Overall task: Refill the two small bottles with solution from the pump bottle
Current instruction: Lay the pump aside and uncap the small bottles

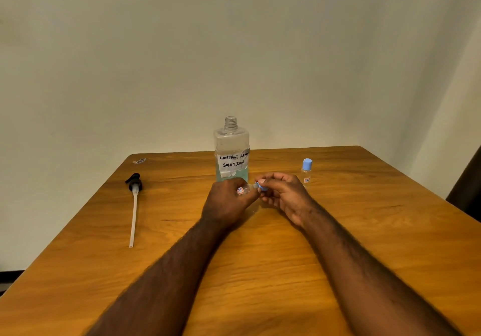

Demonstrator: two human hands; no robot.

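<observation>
Your left hand [226, 203] grips the small bottle [243, 190] sideways, low over the bench [260, 270], and your right hand [283, 195] pinches its blue cap [261, 186]. The uncapped solution bottle [231, 150] stands just behind both hands. The second small bottle [306, 170] stands capped near your right hand, and the pump head [134, 200] lies well apart to the left.

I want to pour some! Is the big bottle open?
Open: the big bottle has a bare neck, and its pump lies on the table.

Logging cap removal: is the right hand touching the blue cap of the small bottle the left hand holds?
Touching. The head view shows the right hand pinching the blue cap of the small bottle gripped by the left hand.
</observation>
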